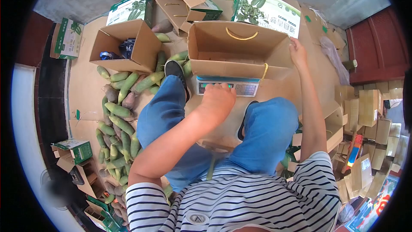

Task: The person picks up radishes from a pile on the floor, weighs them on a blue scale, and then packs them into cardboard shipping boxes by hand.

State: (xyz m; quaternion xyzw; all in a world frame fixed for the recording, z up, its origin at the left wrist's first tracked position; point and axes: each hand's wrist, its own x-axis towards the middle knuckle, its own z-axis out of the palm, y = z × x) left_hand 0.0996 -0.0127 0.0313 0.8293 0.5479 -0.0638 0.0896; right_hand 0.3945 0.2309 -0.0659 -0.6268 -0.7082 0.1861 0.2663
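My left hand (219, 100) is over the front panel of a digital scale (249, 89), fingers curled down against it and the fingertips hidden. An open cardboard box (240, 62) with yellow rope handles stands on the scale, its inside facing me. At its far right corner, my right hand (297, 52) pinches the edge of the raised printed flap (274, 15), which is white with green radish pictures. Green radishes (122, 124) lie heaped on the floor to the left of my legs.
An open carton (143, 45) with dark blue packets stands left of the scale. Another open box (174, 6) leans behind it. Flattened cardboard (86, 90) covers the floor. Stacked brown cartons (369, 107) crowd the right side, and a clear plastic bag (334, 58) lies near the red door.
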